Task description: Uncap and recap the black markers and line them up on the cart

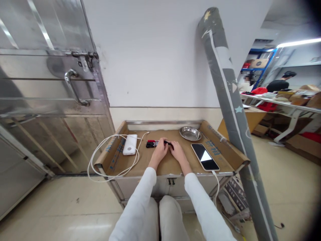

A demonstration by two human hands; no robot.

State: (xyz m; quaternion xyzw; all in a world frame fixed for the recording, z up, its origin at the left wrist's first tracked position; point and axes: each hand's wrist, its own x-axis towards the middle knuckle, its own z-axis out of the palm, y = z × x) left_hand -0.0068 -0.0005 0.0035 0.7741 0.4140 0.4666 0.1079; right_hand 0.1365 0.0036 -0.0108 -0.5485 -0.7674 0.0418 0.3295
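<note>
Both of my hands rest on a low metal cart topped with brown cardboard point(165, 164). My left hand point(160, 149) and my right hand point(177, 149) meet at a black marker point(167, 143), fingers curled around it, one hand at each end. Just left of them lie a red marker point(151, 141) and further black markers point(151, 145) in a small bunch. My white sleeves and knees show at the bottom of the view.
A white power bank point(130, 144) with a long white cable point(100, 160) lies at the left. A steel bowl point(190, 133) stands at the back right, a phone point(205, 157) at the right. A grey rolled mat point(230, 100) leans beside the cart. Steel door at left; people at far tables.
</note>
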